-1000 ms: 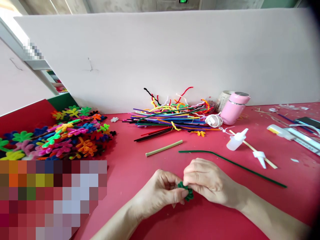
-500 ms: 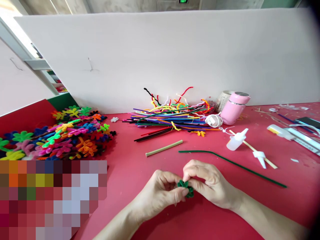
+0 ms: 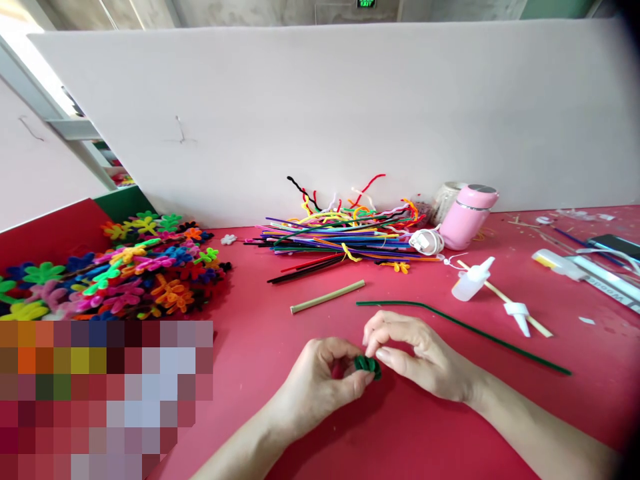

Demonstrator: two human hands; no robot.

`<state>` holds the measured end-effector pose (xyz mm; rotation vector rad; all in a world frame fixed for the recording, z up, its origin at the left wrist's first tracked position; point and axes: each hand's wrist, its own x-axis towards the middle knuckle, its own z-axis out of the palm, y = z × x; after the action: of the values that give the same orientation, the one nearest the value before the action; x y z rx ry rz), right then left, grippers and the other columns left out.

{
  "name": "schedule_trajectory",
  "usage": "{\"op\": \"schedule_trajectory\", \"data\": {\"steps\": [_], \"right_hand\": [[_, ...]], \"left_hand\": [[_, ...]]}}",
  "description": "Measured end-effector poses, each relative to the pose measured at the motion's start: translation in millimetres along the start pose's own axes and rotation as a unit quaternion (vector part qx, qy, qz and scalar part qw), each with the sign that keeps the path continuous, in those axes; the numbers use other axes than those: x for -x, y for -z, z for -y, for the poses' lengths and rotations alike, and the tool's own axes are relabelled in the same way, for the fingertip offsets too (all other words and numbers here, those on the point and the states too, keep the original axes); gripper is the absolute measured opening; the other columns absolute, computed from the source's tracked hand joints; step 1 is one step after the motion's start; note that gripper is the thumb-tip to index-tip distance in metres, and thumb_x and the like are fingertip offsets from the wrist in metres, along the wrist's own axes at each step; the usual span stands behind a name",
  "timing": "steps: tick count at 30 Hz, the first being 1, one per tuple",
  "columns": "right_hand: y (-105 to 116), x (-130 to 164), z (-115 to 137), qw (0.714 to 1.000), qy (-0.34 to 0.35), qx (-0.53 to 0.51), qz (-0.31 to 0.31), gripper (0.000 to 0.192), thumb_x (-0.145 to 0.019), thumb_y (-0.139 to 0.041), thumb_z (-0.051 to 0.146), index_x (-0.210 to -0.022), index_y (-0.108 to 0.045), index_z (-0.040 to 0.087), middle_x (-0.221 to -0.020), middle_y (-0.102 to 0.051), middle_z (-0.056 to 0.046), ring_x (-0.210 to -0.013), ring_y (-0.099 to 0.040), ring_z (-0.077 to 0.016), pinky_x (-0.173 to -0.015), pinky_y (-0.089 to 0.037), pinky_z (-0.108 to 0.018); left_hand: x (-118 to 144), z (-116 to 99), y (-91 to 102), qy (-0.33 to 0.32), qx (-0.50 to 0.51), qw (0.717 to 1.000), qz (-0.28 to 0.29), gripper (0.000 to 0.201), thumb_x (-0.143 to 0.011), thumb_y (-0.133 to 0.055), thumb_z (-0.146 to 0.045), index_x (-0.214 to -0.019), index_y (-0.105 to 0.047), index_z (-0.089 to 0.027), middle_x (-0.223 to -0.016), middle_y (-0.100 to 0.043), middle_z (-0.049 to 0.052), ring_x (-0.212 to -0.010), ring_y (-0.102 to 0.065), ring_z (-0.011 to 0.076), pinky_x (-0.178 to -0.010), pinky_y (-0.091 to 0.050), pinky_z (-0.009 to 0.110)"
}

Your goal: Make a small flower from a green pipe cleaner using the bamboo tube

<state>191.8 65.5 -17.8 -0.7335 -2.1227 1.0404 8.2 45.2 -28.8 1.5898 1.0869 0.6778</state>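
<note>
Between the thumb and fingers of my left hand [image 3: 320,377] is a small dark green pipe cleaner flower [image 3: 369,365], its looped petals bunched together. My right hand [image 3: 417,357] hovers at the flower's right side, thumb and fingers apart; whether a fingertip touches a petal I cannot tell. Just beyond my right hand, a long dark green pipe cleaner [image 3: 465,333] lies bent on the red table. A short pale stick [image 3: 327,297] rests farther off to the left of it.
Colourful pipe cleaner flowers [image 3: 125,267] are heaped at left. Loose pipe cleaners [image 3: 340,237] pile against the white panel [image 3: 320,113]. A pink flask [image 3: 469,217], a white cable [image 3: 426,240], a glue bottle [image 3: 474,280] and a stick with a white nozzle [image 3: 517,313] sit at right.
My right thumb and fingers have come away from the flower and spread apart. The flower has turned a little in my left hand, which keeps its pinch.
</note>
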Motion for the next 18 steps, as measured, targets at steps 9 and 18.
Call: {"op": "schedule_trajectory", "data": {"steps": [9, 18], "right_hand": [[-8.5, -0.9, 1.5, 0.996, -0.082, 0.033, -0.021, 0.009, -0.075, -0.050, 0.008, -0.072, -0.049, 0.017, -0.071, -0.048, 0.001, -0.062, -0.046, -0.0104, -0.057, -0.040, -0.021], [-11.9, -0.2, -1.4, 0.996, -0.021, 0.078, -0.043, 0.017, -0.072, -0.048, 0.003, -0.080, -0.051, 0.018, -0.077, -0.052, -0.001, -0.068, -0.051, -0.0119, -0.062, -0.042, -0.022]], "left_hand": [[1.6, -8.6, -4.9, -0.087, -0.175, 0.974, -0.112, 0.013, -0.068, -0.052, -0.011, -0.072, -0.063, -0.015, -0.057, -0.050, -0.003, -0.052, -0.044, 0.0093, -0.053, -0.035, 0.019], [1.4, -12.0, -4.3, -0.072, -0.195, 0.974, -0.095, 0.013, -0.068, -0.050, -0.011, -0.065, -0.062, -0.015, -0.053, -0.045, -0.004, -0.050, -0.040, 0.0092, -0.051, -0.032, 0.019]]}}
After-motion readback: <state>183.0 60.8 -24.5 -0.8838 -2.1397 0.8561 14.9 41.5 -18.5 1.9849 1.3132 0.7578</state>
